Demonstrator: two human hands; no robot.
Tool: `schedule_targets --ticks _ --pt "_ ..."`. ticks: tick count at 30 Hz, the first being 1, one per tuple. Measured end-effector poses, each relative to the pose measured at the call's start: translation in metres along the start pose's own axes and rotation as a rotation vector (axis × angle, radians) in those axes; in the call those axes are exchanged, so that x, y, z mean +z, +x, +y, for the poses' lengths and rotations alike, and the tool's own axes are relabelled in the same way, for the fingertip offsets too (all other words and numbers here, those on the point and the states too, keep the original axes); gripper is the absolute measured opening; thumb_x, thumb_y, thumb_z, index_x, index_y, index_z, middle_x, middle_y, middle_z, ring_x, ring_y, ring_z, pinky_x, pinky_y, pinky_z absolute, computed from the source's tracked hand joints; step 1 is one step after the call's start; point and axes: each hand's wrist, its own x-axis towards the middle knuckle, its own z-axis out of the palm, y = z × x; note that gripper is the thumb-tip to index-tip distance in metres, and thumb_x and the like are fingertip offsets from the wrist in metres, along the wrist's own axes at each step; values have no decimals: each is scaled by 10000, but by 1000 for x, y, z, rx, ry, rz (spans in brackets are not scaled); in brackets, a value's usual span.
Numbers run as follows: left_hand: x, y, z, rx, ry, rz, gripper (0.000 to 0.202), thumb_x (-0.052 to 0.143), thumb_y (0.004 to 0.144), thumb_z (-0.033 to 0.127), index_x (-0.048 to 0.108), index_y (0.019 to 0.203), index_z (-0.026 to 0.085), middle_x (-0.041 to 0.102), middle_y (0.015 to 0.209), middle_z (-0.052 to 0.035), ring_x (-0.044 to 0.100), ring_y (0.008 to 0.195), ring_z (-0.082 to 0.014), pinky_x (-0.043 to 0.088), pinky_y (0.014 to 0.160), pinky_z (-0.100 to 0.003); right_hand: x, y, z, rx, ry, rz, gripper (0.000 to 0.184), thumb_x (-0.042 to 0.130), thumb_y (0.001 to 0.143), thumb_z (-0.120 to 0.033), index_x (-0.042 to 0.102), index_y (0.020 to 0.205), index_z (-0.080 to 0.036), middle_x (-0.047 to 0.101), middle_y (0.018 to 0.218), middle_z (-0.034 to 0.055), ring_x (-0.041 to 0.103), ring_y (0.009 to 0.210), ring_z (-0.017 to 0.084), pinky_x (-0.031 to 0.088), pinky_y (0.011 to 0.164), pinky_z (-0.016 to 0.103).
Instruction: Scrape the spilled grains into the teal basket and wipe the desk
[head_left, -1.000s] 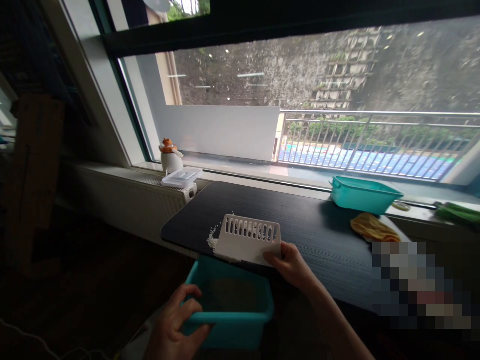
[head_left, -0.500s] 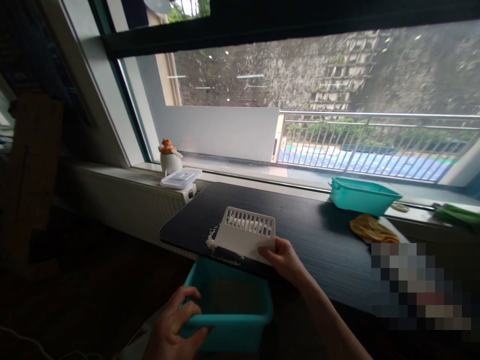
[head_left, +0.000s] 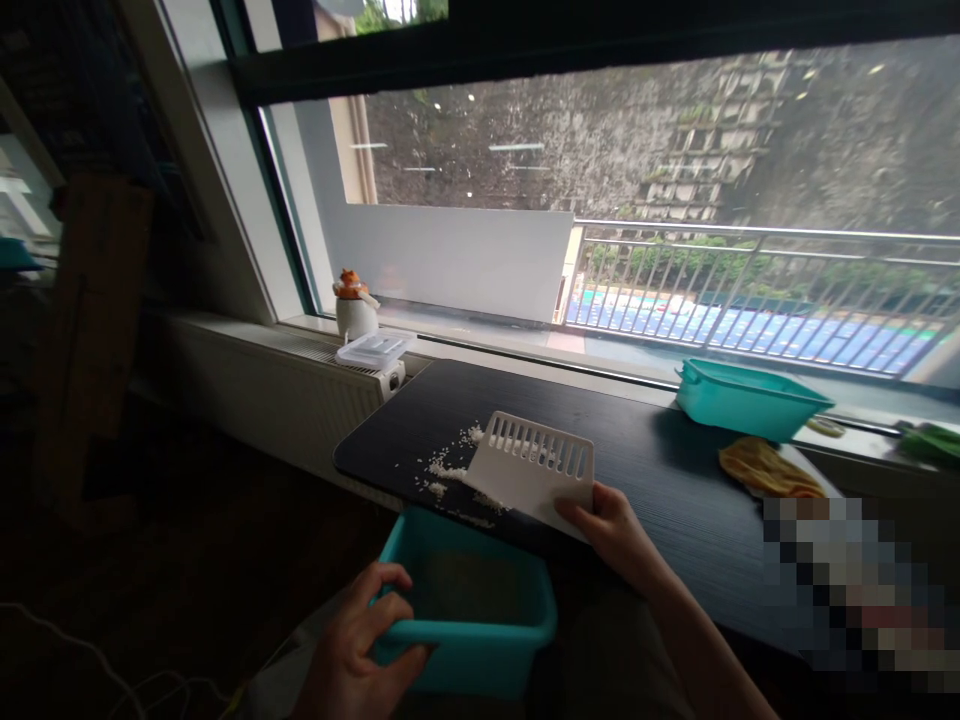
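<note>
Left hand (head_left: 360,640) grips the rim of the teal bin (head_left: 480,633) off the tabletop's (head_left: 652,490) front edge; right hand (head_left: 622,530) pinches the slotted scraper (head_left: 517,480). I see it's shifted rightward, baring white grains (head_left: 448,473) near the front-left corner, so they're unbinned.

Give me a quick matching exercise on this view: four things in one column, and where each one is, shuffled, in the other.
Things
1. slotted plastic panel
2. yellow cloth
3. white grains
4. lower teal bin

Places
A. scattered on the black tabletop
B. held at its rim by the left hand
C. lying just in front of the teal tub by the window
D. held by the right hand

Right pairs
1-D; 2-C; 3-A; 4-B
</note>
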Motion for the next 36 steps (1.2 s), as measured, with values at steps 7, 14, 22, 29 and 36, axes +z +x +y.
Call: schedule_targets --ticks 7,14,22,29,36 --pt "3 0 4 -11 1 -11 100 649 689 224 603 602 207 606 957 -22 650 763 -157 527 670 -195 -5 -12 -2 -8 -13 -37 504 762 648 -523 685 984 -155 725 1001 110 673 935 320 568 807 473" --pt "2 0 -1 39 34 -47 91 655 697 230 616 618 210 607 965 -26 653 751 -152 528 656 -190 -5 -14 -1 -32 -20 -39 502 745 671 -525 679 992 -145 718 1013 114 671 927 304 564 814 459" --pt "0 0 -3 34 33 -42 117 668 710 250 612 615 211 607 976 -25 649 745 -146 527 639 -184 -5 -18 -2 -75 -50 -151 442 705 745 -479 675 1042 -153 702 1064 116 659 954 296 558 824 455" --pt "4 -2 3 -44 -29 5 109 647 697 243 600 606 206 590 979 -22 633 753 -146 517 674 -198 -7 -18 2 -71 -35 -142 416 701 761 -453 670 1061 -166 699 1071 104 655 967 291 560 821 445" --pt "1 -1 0 8 12 -37 134 662 720 266 614 609 209 600 984 -26 652 775 -149 522 646 -177 -7 -19 4 -74 7 -110 409 709 757 -445 673 1047 -159 709 1040 106 667 929 281 567 795 430"
